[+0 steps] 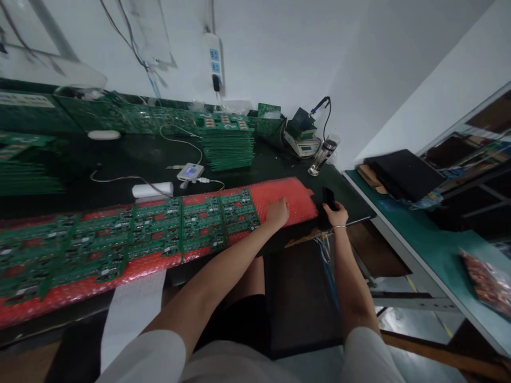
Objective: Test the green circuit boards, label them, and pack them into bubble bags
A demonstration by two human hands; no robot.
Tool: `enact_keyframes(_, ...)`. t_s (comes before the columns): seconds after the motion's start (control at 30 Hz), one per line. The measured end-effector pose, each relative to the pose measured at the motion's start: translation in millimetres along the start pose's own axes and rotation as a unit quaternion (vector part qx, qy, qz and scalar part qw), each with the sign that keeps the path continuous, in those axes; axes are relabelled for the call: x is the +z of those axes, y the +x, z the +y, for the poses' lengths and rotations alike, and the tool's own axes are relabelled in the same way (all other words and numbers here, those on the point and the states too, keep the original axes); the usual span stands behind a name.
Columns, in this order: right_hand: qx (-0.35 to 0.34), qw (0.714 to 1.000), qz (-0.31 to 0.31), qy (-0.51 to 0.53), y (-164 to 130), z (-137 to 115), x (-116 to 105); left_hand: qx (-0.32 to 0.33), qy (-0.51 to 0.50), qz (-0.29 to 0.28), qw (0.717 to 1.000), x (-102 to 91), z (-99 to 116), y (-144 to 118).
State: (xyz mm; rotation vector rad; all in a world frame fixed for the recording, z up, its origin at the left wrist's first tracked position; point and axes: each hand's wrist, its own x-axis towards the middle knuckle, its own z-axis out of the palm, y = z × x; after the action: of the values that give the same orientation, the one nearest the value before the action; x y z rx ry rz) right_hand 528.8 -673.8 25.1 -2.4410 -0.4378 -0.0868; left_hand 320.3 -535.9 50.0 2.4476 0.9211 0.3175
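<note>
Low in the frame, our two bare forearms reach up toward the bench edge. Our left hand lies flat, fingers together, pressed on the red bubble wrap at centre. Our right hand, just right of it, is curled around one black handheld device. Left along the wrap lie about five green circuit boards. Farther up, one stack of boards, then one power strip on the wall; we can read no writing.

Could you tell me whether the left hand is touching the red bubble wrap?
Touching: the head view shows the left hand resting flat on the red bubble wrap.
</note>
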Motion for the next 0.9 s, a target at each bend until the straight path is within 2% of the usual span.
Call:
enact_keyframes(0.13,-0.094,0.992,0.008,0.088,-11.3,-16.9,9.9,-0.047,-0.037,0.031,0.998,-2.8,-7.3,1.1)
enact_keyframes(0.23,-0.150,0.986,-0.030,0.064,-21.7,-34.6,28.0,-0.048,-0.062,0.052,0.996,-4.9,-9.1,-3.7)
enact_keyframes(0.37,-0.164,0.985,-0.046,-0.017,-33.0,-48.3,44.9,0.004,-0.088,0.052,0.995,-12.6,-9.4,-21.1)
enact_keyframes(0.47,-0.179,0.983,-0.025,-0.017,-39.4,-49.6,41.7,0.105,-0.056,0.022,0.993,-30.0,-25.3,-39.8)
enact_keyframes(0.53,-0.184,0.980,-0.008,0.075,-43.6,-49.8,35.5,0.149,0.028,0.000,0.988,-47.9,-47.2,-53.0)
enact_keyframes(0.57,-0.171,0.974,-0.021,0.146,-46.0,-50.6,32.7,0.143,0.080,-0.012,0.986,-57.4,-60.1,-59.0)
enact_keyframes(0.63,-0.118,0.947,-0.093,0.284,-51.7,-54.9,30.0,0.098,0.173,-0.054,0.979,-73.2,-84.8,-68.7)
enact_keyframes(0.7,-0.084,0.919,-0.167,0.347,-58.8,-63.7,32.3,0.059,0.223,-0.101,0.968,-80.9,-101.6,-74.0)
enact_keyframes(0.77,-0.109,0.921,-0.195,0.318,-66.9,-76.0,38.8,0.040,0.233,-0.120,0.964,-79.0,-106.6,-74.7)
enact_keyframes(0.83,-0.148,0.943,-0.181,0.235,-74.1,-88.8,47.2,0.029,0.222,-0.107,0.969,-70.1,-101.7,-71.2)
enact_keyframes(0.9,-0.158,0.963,-0.148,0.161,-78.0,-97.8,55.5,0.021,0.203,-0.090,0.975,-58.6,-91.6,-65.0)
